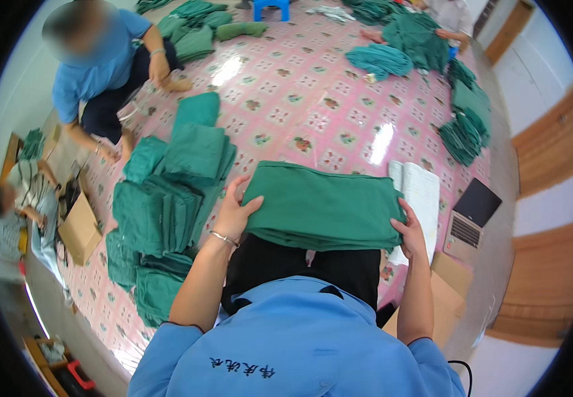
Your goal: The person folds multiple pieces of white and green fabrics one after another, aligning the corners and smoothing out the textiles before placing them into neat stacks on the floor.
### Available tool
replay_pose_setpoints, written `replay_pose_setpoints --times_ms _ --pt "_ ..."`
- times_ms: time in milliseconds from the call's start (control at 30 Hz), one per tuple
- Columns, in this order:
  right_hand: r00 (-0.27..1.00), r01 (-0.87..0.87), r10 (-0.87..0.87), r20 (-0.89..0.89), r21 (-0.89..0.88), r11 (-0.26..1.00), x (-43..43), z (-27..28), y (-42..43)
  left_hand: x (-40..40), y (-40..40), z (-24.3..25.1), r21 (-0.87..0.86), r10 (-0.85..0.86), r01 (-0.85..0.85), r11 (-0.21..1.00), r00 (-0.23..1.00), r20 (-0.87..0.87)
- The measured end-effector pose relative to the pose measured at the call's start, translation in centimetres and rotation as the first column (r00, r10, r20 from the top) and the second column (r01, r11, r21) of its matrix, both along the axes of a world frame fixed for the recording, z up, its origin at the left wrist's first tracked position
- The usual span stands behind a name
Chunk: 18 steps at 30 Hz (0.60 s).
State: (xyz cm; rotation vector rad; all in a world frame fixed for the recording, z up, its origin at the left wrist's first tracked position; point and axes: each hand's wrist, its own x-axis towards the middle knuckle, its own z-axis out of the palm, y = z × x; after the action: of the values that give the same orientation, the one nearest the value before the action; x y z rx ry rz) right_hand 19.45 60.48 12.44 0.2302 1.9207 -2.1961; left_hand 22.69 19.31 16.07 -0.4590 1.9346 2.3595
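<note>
A folded green cloth bundle [323,206] is held up in front of my lap, its long side running left to right. At its left end, my left hand [237,208] grips it with the thumb on top. My right hand [405,226] clasps the opposite end, fingers on the far edge. Stacks of folded green cloth [140,218] stand on the floor to the left, close to my left forearm. Just beyond my right hand lies a folded white cloth [420,198], partly hidden by the hand and the bundle.
Pink patterned sheeting [286,99] covers the floor. An open laptop [465,231] and a cardboard box [448,293] are at right. A person in blue [103,74] sits at upper left; others are farther off. Loose green cloth heaps [465,119] and a blue stool [270,9] lie beyond.
</note>
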Motion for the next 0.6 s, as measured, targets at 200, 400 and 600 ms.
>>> replay_pose_setpoints --times_ms 200,400,600 --pt "0.989 -0.125 0.123 0.083 0.014 0.992 0.6 -0.3 -0.8 1.3 -4.6 1.8 -0.665 -0.046 -0.079 0.743 0.985 -0.169" --pt "0.993 -0.102 0.106 0.052 -0.073 0.992 0.7 1.5 -2.5 0.0 1.7 2.5 -0.962 -0.398 -0.169 0.216 0.884 -0.245" --pt "0.999 -0.021 0.018 -0.031 -0.095 0.995 1.9 3.0 -0.6 -0.5 10.0 -0.8 -0.997 -0.629 -0.042 0.064 0.774 -0.073"
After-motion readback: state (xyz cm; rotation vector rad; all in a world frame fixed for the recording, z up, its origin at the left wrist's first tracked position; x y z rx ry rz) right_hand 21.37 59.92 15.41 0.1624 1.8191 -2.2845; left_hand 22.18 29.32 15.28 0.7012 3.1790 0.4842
